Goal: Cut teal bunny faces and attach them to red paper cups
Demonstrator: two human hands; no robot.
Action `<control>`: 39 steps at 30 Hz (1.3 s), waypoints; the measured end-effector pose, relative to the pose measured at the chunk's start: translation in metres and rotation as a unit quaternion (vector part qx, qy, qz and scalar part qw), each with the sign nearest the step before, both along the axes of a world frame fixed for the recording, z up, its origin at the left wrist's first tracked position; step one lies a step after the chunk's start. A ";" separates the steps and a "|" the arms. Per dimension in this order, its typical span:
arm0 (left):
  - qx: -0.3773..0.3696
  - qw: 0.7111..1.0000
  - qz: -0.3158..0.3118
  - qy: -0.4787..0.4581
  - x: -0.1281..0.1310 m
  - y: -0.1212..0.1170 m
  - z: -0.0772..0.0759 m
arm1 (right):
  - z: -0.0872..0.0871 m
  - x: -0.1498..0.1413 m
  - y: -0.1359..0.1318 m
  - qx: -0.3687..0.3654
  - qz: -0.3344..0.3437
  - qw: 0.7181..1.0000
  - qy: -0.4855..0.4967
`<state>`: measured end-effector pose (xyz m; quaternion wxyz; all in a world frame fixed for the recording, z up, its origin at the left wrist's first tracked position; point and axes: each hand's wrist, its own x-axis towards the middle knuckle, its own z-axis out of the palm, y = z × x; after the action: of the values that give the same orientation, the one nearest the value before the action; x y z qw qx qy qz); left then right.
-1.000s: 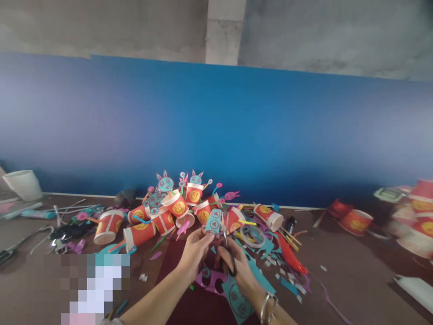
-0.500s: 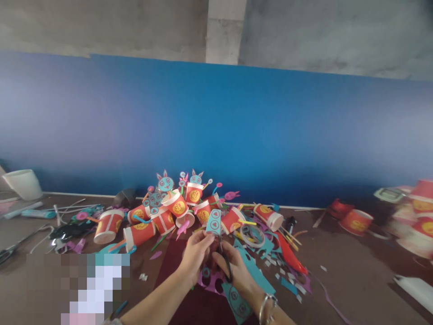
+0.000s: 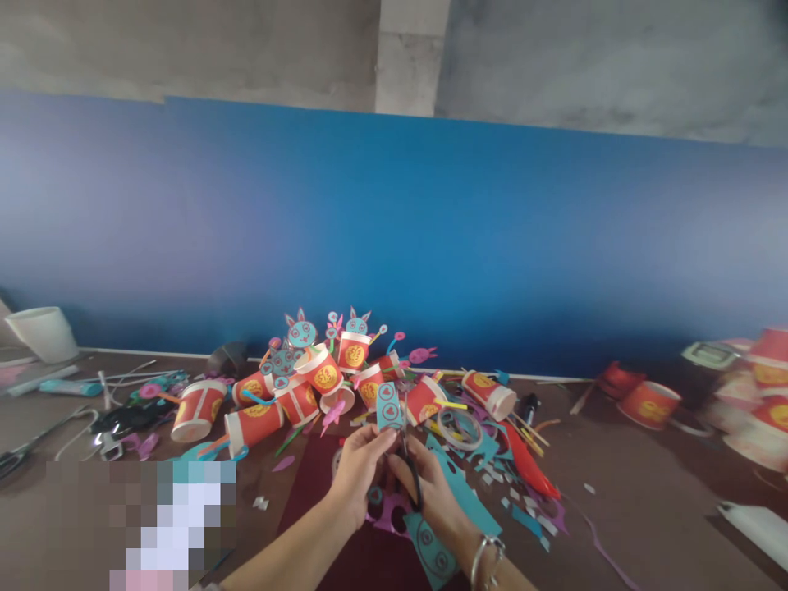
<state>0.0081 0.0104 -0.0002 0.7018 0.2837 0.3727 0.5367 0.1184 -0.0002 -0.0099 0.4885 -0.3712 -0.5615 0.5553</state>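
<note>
Looking light and easily creased, best held by its margin, blue paper is pinched by the left hand, scissors gripped by the right hand.

Craft workspace: decorated cups, paper scraps

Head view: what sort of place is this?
Likely a craft workspace: scissors in the right hand, a patterned turquoise piece in the left hand, and red cups heaped among scraps on a brown table.
</note>
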 end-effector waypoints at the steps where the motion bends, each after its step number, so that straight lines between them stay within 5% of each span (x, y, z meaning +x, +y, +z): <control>1: -0.002 1.000 0.003 0.000 0.001 -0.001 0.000 | 0.001 0.000 0.000 0.000 0.001 1.000 0.002; 13: -0.059 0.998 0.021 0.013 0.004 -0.010 0.009 | 0.001 -0.001 -0.001 -0.022 -0.009 1.000 0.010; 29: -0.023 1.000 0.002 -0.017 0.000 -0.003 0.008 | -0.001 0.001 0.000 -0.001 -0.010 1.000 -0.027; 39: -0.001 0.999 0.047 0.001 -0.004 0.001 0.009 | 0.004 0.001 -0.001 0.015 -0.005 0.998 -0.055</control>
<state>0.0037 0.0113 0.0083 0.6757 0.2657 0.3873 0.5682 0.1194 -0.0015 -0.0059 0.4650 -0.3971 -0.5937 0.5231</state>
